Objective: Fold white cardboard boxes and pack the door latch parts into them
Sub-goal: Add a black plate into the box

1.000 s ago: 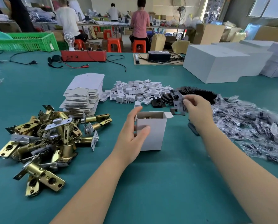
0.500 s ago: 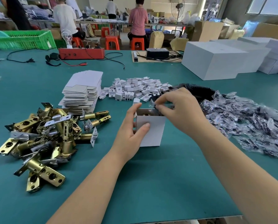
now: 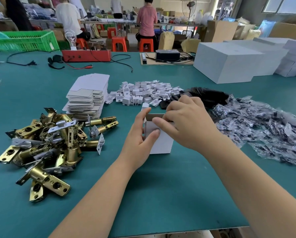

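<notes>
White cardboard box (image 3: pixel 161 141), upright on green desk (image 3: pixel 161 194): left hand (image 3: pixel 140 134) grips its left side; right hand (image 3: pixel 186 121) over open top, fingers (image 3: pixel 161 121) curled, grasp unclear. Brass latches (image 3: pixel 45 145) lie left of the fingers.

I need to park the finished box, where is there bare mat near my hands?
Bare mat lies between your forearms, near the table edge, and behind the flat cardboard stack. Crowded: brass latches left, plastic bags right, white inserts behind the box.
</notes>
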Motion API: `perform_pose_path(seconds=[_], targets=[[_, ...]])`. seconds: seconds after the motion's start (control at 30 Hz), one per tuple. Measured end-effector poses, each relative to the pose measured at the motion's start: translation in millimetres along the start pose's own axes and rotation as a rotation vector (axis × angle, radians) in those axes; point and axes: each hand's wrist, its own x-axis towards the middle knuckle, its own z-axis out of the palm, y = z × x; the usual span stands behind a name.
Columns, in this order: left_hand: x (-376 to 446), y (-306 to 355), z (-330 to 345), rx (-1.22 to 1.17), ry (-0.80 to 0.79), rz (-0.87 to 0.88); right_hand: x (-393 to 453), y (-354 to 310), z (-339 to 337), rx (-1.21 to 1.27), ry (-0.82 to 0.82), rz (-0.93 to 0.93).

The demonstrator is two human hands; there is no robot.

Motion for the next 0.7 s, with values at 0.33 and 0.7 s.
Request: perform_pose_path(seconds=[0.33,0.7], targets=[[-4.3,5.1,2.7,0.034,0.133,0.088,-10.3,-10.9,13.4,-0.022,-0.065,0.066],[-1.2,7.0,1.6,-0.218,0.317,-0.080,-28.9,-6.0,67.3,1.167,0.454,0.604]])
